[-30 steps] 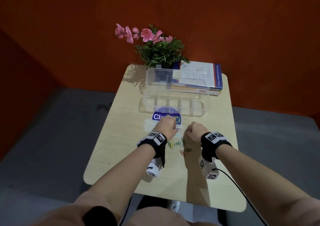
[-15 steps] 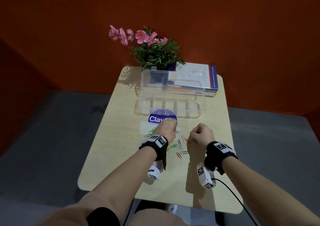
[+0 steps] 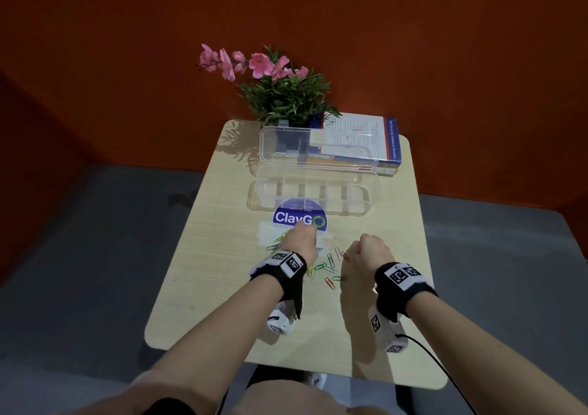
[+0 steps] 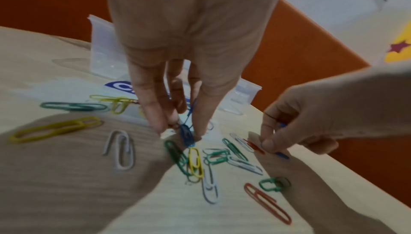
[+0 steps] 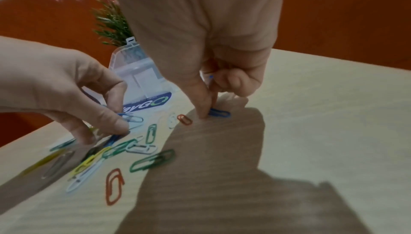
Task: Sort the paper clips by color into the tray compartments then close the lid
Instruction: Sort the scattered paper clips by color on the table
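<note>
Several colored paper clips [image 3: 327, 268] lie scattered on the wooden table between my hands: green, yellow, white, red and blue. My left hand [image 4: 180, 130] reaches down at the pile's far side and pinches a blue clip [image 4: 186, 135] against the tabletop. At the pile's right edge, my right hand [image 5: 206, 112] pinches another blue clip [image 5: 220, 112] that lies flat on the table. A further blue clip [image 5: 210, 77] peeks out of its curled fingers. The clear compartment tray [image 3: 308, 196] sits beyond the hands, with its lid [image 3: 318, 147] standing open behind it.
A round blue ClayGo sticker [image 3: 299, 217] sits between the tray and my left hand. A potted plant with pink flowers [image 3: 283, 96] and a book [image 3: 366, 144] stand at the table's far edge, against the orange wall. Grey floor surrounds the small table.
My right hand has moved right, away from the left hand, to the pile's right edge, uncovering more clips. My left hand has stayed at the pile's far side.
</note>
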A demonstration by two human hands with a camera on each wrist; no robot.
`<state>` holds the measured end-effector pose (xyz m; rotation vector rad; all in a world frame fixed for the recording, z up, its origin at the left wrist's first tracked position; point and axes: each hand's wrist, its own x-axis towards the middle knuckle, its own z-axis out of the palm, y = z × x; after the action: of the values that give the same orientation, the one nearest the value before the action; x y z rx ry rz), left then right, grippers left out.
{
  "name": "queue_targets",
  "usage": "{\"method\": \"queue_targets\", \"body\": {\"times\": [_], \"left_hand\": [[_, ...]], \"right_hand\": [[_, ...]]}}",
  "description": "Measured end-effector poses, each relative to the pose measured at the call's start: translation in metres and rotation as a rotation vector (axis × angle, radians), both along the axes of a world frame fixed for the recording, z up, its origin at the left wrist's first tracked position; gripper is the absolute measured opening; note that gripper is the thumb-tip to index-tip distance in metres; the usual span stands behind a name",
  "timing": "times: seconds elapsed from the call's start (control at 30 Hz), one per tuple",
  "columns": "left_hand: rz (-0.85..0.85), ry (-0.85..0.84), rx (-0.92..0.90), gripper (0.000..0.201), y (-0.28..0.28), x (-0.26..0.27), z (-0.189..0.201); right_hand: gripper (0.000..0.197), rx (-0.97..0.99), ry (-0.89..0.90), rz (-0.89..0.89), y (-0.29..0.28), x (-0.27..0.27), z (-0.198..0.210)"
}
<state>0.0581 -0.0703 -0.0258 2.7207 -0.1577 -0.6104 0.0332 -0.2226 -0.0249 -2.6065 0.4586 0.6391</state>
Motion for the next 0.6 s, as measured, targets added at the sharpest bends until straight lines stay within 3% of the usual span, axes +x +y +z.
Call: {"method": "queue_targets", "body": {"times": [0.2, 0.3, 0.5, 0.6], "left_hand": [[0.000, 0.074, 0.112, 0.025, -0.008, 0.000, 0.001], [0.005, 0.082, 0.150, 0.031, -0.010, 0.000, 0.002], [-0.045, 0.027, 0.129, 0.033, -0.006, 0.003, 0.005], [0.005, 0.002, -0.010, 0.022, 0.002, 0.005, 0.012]], "right_hand": [[0.040, -0.070, 0.189, 0.146, 0.005, 0.009, 0.003], [0.036, -0.044, 0.210, 0.181, 0.003, 0.012, 0.004], [0.032, -0.034, 0.110, 0.225, 0.005, 0.006, 0.008], [0.026, 0.022, 0.051, 0.157, 0.004, 0.004, 0.005]]}}
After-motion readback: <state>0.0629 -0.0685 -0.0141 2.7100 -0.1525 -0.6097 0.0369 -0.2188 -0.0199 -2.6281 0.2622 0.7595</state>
